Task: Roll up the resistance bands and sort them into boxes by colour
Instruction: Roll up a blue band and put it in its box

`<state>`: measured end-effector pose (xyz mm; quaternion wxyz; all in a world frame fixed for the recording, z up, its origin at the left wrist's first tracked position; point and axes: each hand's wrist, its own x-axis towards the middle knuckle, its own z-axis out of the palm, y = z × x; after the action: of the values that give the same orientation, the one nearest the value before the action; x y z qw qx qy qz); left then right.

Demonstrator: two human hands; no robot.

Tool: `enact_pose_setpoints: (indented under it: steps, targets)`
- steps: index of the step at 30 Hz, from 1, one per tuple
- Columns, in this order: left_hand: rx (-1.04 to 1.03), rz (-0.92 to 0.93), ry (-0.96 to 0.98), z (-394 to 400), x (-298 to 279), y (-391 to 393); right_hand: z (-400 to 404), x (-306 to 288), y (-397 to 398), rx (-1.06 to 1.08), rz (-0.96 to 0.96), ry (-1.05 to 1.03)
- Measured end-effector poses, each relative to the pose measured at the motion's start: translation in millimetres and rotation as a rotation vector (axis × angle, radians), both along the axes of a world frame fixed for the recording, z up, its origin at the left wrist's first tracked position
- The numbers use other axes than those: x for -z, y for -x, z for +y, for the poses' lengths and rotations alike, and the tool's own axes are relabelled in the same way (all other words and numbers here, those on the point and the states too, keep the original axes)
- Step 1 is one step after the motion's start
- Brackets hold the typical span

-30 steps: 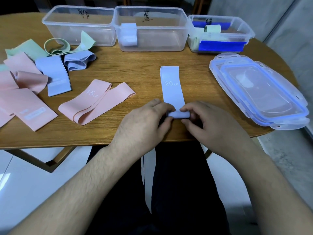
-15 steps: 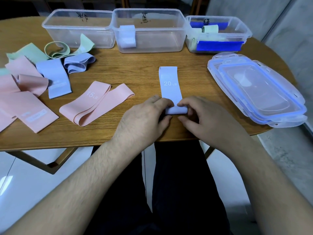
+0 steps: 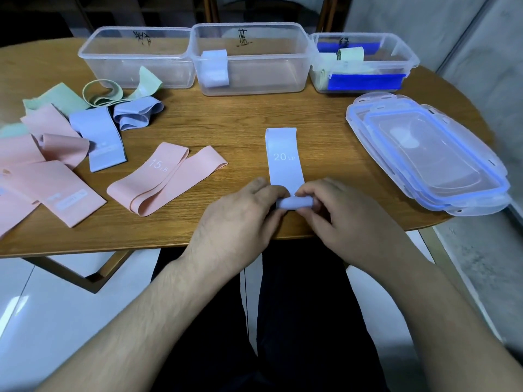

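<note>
Since a second ago, more of the pale lilac-blue flat rubber resistance band [image 3: 284, 158] marked "20 LB" has been wound into the small roll at its near end, and the flat stretch has grown a little shorter. From the head camera, the left hand [image 3: 240, 219] pinches the roll's left end with curled fingers, and the right hand [image 3: 343, 219] pinches its right end the same way; the roll lies on the wooden table [image 3: 226, 120] near the front edge. Behind stand three clear plastic boxes: the left box [image 3: 135, 59] looks bare inside, though glare makes that unsure, the middle box [image 3: 249, 59] holds a rolled lilac band [image 3: 215, 67], and the right box [image 3: 362, 63] holds green rolls and something deep blue. At right lie stacked clear lids with blue rims [image 3: 430, 157]. A pink band marked "15 LB" [image 3: 167, 179] lies left of the hands, with loose pink, lilac and green bands [image 3: 65, 137] farther left.
</note>
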<state>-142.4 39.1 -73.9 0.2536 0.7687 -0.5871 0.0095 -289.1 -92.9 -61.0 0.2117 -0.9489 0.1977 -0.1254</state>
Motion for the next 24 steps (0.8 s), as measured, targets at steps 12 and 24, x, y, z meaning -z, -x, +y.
enact_pose_setpoints:
  steps: [12,24]
  targets:
    - [-0.016,0.068,0.007,11.5,-1.8,8.9,6.9,-1.2,5.7,0.012,0.041,-0.011]
    - [-0.037,0.118,-0.068,4.7,-4.7,0.9,7.2,-7.0,4.3,0.02,0.03,-0.054]
